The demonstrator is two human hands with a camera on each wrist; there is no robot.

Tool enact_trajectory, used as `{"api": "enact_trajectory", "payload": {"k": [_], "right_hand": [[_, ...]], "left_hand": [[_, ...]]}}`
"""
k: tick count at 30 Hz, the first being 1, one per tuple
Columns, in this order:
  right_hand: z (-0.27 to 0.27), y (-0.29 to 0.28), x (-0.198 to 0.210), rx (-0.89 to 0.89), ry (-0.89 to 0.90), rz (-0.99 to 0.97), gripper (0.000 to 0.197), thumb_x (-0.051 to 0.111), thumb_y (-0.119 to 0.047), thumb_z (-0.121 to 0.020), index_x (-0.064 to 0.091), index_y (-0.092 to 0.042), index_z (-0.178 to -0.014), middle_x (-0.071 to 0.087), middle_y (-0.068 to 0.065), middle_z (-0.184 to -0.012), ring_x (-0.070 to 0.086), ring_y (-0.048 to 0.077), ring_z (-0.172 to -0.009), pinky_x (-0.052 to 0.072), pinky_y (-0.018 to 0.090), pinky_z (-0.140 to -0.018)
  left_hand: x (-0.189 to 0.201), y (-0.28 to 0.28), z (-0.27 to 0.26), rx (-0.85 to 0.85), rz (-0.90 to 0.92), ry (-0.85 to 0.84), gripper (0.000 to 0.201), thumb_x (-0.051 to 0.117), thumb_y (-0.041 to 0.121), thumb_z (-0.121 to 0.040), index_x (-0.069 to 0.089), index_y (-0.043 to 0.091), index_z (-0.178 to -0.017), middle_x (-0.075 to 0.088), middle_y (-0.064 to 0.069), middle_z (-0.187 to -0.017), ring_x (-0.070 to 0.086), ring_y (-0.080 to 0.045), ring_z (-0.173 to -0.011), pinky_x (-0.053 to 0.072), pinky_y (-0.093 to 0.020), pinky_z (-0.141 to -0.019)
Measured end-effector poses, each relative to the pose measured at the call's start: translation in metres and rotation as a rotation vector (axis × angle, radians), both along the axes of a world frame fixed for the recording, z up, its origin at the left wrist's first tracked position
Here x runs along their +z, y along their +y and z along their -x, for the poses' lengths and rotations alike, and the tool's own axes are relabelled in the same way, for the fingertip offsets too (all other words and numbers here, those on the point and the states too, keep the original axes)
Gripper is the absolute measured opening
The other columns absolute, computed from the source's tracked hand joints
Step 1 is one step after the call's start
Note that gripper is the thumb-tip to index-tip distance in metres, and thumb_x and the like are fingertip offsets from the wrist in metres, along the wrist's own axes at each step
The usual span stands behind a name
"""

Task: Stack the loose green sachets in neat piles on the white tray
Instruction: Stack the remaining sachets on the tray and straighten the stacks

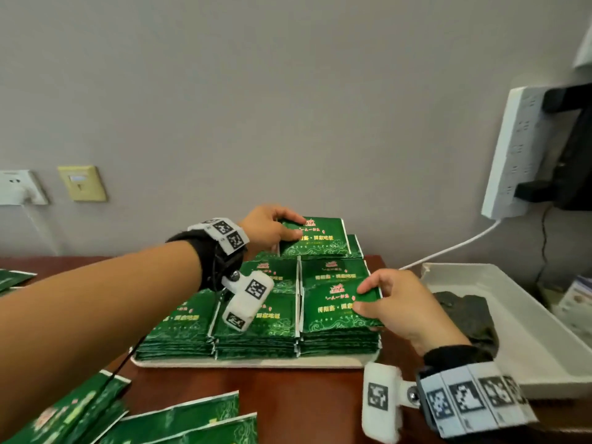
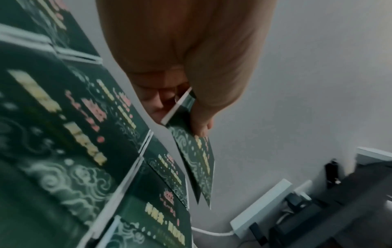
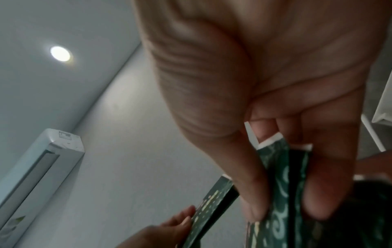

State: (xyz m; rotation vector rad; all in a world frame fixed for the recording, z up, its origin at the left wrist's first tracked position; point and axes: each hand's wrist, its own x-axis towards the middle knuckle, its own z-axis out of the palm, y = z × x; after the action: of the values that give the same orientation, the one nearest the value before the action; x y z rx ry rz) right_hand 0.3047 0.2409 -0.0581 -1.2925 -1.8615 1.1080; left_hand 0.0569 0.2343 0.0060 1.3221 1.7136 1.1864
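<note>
Stacking is being done with both hands at once here. A small bunch of sachets is being pinched at its left edge by the left hand, thumb on top and fingers curled under, up at the 12 o'clock end of the tray. In the left wrist view that bunch looks lifted clear of the piles below, though how far can't be told. Another bunch is being clamped at its right edge by the right hand, thumb above and fingers beneath, over the pile at the tray's 4 o'clock corner; whether it's already resting there isn't clear.

The piles are being packed edge to edge on the tray, and loose sachets are lying on the table at 7 o'clock, a few more at 9 o'clock.

Handling guess: these are probably light, thin and flat, with a glossy foil-type skin, so they're likely to slide over each other. The sealed white borders look like the stiffest bit, so a pinch across an edge, several at a time, is probably the safest hold. A squeeze in the middle would likely just bow them. Nothing fragile is suspected, but a tall pile could fan out or slump if it's being nudged from the side, so sachets should be lowered straight down and squared against the neighbours.

A second white tray with something dark in it is sitting at 3 o'clock.
</note>
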Motion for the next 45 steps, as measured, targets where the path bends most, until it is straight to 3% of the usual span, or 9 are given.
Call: {"api": "enact_trajectory", "payload": {"k": [2,5,11,17,24,29,38,41,45], "right_hand": [[-0.001,0.001,-0.001,-0.006,-0.049,-0.021,0.021,0.087,-0.011,-0.076,0.069,-0.020,-0.082,0.068,0.003,-0.103,0.068,0.019,-0.082,0.061,0.032,-0.063],[-0.004,0.000,0.002,0.005,-0.157,-0.084,0.023,0.090,-0.022,-0.073,0.069,-0.026,-0.082,0.066,-0.002,-0.103,0.063,0.013,-0.087,0.053,0.027,-0.070],[-0.003,-0.007,0.012,0.123,-0.385,-0.033,0.063,0.097,-0.039,-0.056,0.055,-0.032,-0.102,0.034,-0.014,-0.108,0.052,0.013,-0.103,0.049,0.033,-0.092],[0.002,-0.007,0.007,0.140,-0.475,-0.070,0.075,0.097,-0.042,-0.053,0.049,-0.033,-0.109,0.029,-0.010,-0.108,0.051,0.019,-0.107,0.051,0.039,-0.097],[0.003,-0.007,0.006,0.128,-0.489,-0.122,0.068,0.094,-0.044,-0.057,0.048,-0.034,-0.106,0.031,-0.010,-0.106,0.052,0.020,-0.105,0.052,0.039,-0.092],[0.003,-0.007,0.007,0.133,-0.497,-0.122,0.066,0.092,-0.045,-0.059,0.048,-0.033,-0.107,0.031,-0.010,-0.107,0.053,0.020,-0.105,0.053,0.040,-0.092],[0.007,-0.017,0.020,0.131,-0.602,-0.207,0.073,0.088,-0.058,-0.060,0.050,-0.033,-0.117,0.033,-0.006,-0.114,0.036,0.020,-0.116,0.045,0.038,-0.093],[0.017,-0.031,0.034,0.169,-0.550,-0.279,0.065,0.085,-0.062,-0.062,0.054,-0.034,-0.113,0.037,-0.006,-0.115,0.041,0.021,-0.119,0.046,0.041,-0.097],[0.039,-0.054,0.049,0.283,-0.440,-0.378,0.048,0.081,-0.059,-0.071,0.064,-0.031,-0.105,0.058,-0.008,-0.110,0.058,0.011,-0.096,0.050,0.034,-0.082]], "left_hand": [[-0.010,0.019,-0.007,-0.007,0.014,0.018,0.018,0.070,0.000,-0.087,0.069,0.015,-0.096,0.070,-0.007,-0.087,0.068,-0.016,-0.071,0.055,-0.025,-0.057],[-0.025,0.041,-0.012,-0.002,0.039,0.044,0.017,0.073,0.000,-0.085,0.070,0.017,-0.090,0.070,-0.007,-0.087,0.068,-0.019,-0.075,0.058,-0.036,-0.074],[-0.036,0.064,-0.017,0.074,0.025,0.126,0.015,0.075,0.005,-0.085,0.071,0.014,-0.097,0.067,-0.004,-0.097,0.064,-0.011,-0.071,0.051,-0.019,-0.061],[-0.040,0.072,-0.014,0.077,0.050,0.496,0.018,0.074,0.020,-0.088,0.069,0.021,-0.105,0.062,-0.009,-0.125,0.061,-0.025,-0.115,0.049,-0.029,-0.086],[-0.035,0.073,-0.018,-0.076,0.046,0.815,0.032,0.071,0.049,-0.084,0.068,0.033,-0.112,0.051,-0.002,-0.137,0.046,-0.023,-0.129,0.040,-0.048,-0.110],[-0.032,0.071,-0.023,-0.240,0.165,0.867,0.040,0.068,0.048,-0.089,0.064,0.030,-0.125,0.056,0.002,-0.135,0.053,-0.018,-0.122,0.045,-0.038,-0.103],[-0.023,0.046,-0.021,-0.201,0.054,0.755,0.033,0.068,0.042,-0.090,0.067,0.028,-0.120,0.054,-0.001,-0.140,0.050,-0.021,-0.130,0.038,-0.039,-0.108],[-0.017,0.021,-0.020,-0.191,-0.038,0.731,0.027,0.068,0.036,-0.091,0.068,0.024,-0.115,0.060,0.002,-0.122,0.053,-0.020,-0.123,0.040,-0.031,-0.098],[-0.006,-0.030,-0.022,-0.227,-0.103,0.723,0.018,0.070,0.031,-0.089,0.070,0.025,-0.106,0.064,0.005,-0.105,0.060,-0.017,-0.107,0.046,-0.027,-0.084]]}}
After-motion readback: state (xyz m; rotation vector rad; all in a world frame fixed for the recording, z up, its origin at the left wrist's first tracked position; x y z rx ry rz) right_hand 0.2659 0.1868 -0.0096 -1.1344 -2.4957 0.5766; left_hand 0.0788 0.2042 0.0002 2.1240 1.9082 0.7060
